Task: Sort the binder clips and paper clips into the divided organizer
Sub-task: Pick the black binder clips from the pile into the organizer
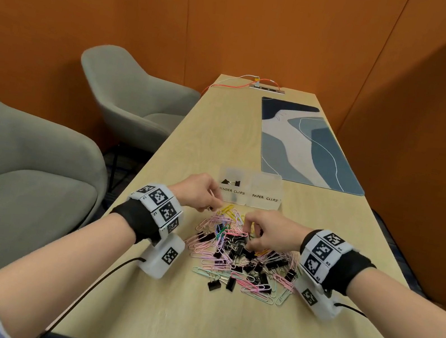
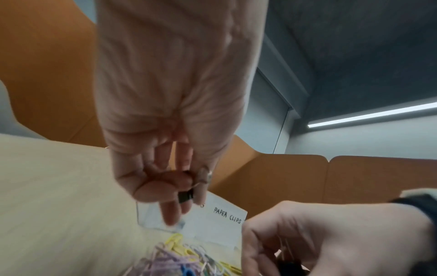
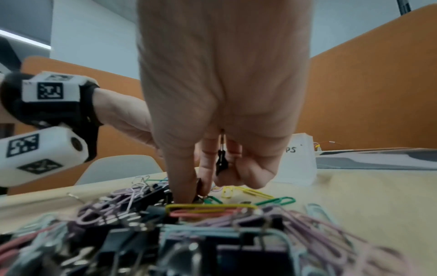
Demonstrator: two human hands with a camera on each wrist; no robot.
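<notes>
On the left I see my left hand (image 2: 170,145) pinching a small black binder clip (image 2: 186,196) between thumb and fingers, just before the organizer (image 1: 250,191). This clear organizer stands on the desk (image 1: 218,330); its left compartment, labelled BINDER CLIPS, holds some black clips, the right one says PAPER CLIPS. To the right, my right hand (image 3: 222,115) reaches into the mixed pile (image 1: 242,260), fingers curled on one black binder clip (image 3: 221,162).
</notes>
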